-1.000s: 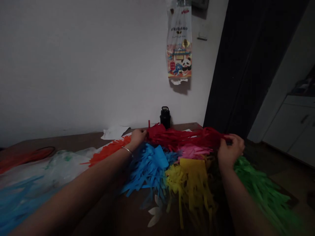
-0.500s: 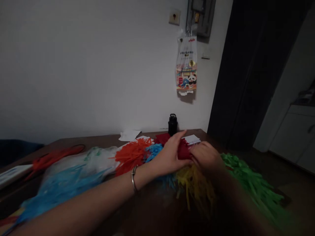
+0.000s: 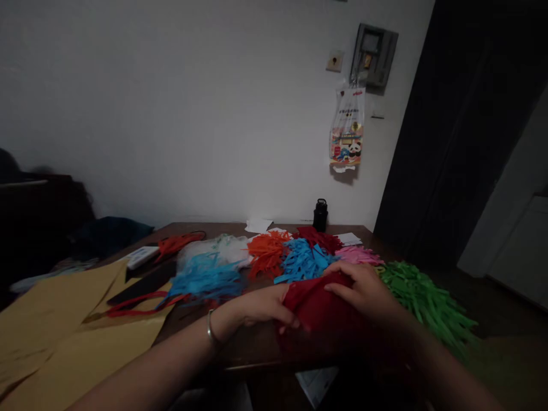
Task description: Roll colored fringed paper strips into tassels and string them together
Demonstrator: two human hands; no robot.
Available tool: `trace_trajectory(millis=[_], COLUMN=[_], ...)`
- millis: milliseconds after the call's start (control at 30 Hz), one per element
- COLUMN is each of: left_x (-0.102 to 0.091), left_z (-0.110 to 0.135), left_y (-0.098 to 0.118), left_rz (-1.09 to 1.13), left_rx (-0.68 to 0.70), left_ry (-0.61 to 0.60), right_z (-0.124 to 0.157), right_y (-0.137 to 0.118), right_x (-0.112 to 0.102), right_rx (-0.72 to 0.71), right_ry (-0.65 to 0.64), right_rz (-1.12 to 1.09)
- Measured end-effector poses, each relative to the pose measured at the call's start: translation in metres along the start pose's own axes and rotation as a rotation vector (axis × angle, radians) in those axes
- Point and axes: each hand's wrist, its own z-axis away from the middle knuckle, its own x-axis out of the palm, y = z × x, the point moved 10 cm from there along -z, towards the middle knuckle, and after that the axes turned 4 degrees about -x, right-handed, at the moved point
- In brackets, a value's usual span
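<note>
A soft dark red sheet (image 3: 319, 305), perhaps crepe paper or cloth, is stretched between my two hands at the table's near side. My left hand (image 3: 269, 305) pinches its left edge, thumb on top; a silver bracelet circles that wrist. On the upper right part of the sheet, my right hand (image 3: 362, 285) grips with bent fingers. Just beyond the sheet lies a blue fringed bundle (image 3: 306, 260), with an orange fringed bundle (image 3: 268, 251) to its left. A dark red fringed bundle (image 3: 321, 238) and a pink one (image 3: 359, 255) sit behind. The sheet's lower part fades into shadow.
Right of my right hand is a green fringed bundle (image 3: 423, 302). On the left are blue strips (image 3: 208, 277), a clear plastic bag (image 3: 222, 248), red-orange strips (image 3: 177, 244) and yellow-brown paper sheets (image 3: 107, 348). A black bottle (image 3: 320, 217) stands by the wall.
Both hands have come lower and nearer with the dark red sheet, which is now spread wider. The yellow strips under my hands are largely out of sight. The camera has turned left.
</note>
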Motion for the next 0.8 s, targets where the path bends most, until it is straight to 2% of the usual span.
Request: trace_trajectory(millis=[100, 200, 300, 367, 433, 500, 533, 567, 600, 667, 700, 733, 800], left_x=[-0.005, -0.03, -0.064, -0.088, -0.111, -0.131, -0.139, -0.146, -0.151, -0.152, -0.146, -0.136, -0.1], left_z=[0.037, 0.065, 0.084, 0.094, 0.105, 0.118, 0.124, 0.131, 0.138, 0.154, 0.161, 0.165, 0.163], left_y=[-0.024, -0.039, -0.038, -0.03, -0.023, -0.022, -0.026, -0.033, -0.042, -0.062, -0.069, -0.074, -0.075], left_rz=[-0.085, -0.218, -0.344, -0.407, -0.462, -0.51, -0.531, -0.55, -0.569, -0.617, -0.643, -0.666, -0.694], left_rx=[-0.107, -0.164, -0.159, -0.143, -0.125, -0.11, -0.11, -0.117, -0.131, -0.162, -0.173, -0.175, -0.137], left_ry=[-0.008, 0.084, 0.233, 0.35, 0.463, 0.545, 0.57, 0.595, 0.623, 0.71, 0.761, 0.803, 0.814], right_z=[0.006, 0.003, -0.009, -0.015, -0.014, -0.004, 0.006, 0.017, 0.025, 0.036, 0.04, 0.042, 0.044], right_y=[0.018, 0.037, 0.042, 0.032, 0.011, -0.018, -0.033, -0.043, -0.045, -0.039, -0.033, -0.027, -0.016], right_x=[0.031, 0.049, 0.036, 0.022, 0.023, 0.045, 0.064, 0.092, 0.117, 0.159, 0.174, 0.186, 0.199], right_rx=[0.02, -0.005, -0.031, -0.055, -0.137, -0.335, -0.47, -0.595, -0.644, -0.637, -0.604, -0.56, -0.473], right_ry=[-0.104, -0.149, -0.038, 0.06, 0.131, 0.192, 0.228, 0.211, 0.191, 0.166, 0.154, 0.134, 0.087], right_rz=[-0.058, -0.004, 0.129, 0.209, 0.288, 0.422, 0.517, 0.578, 0.577, 0.561, 0.547, 0.535, 0.511])
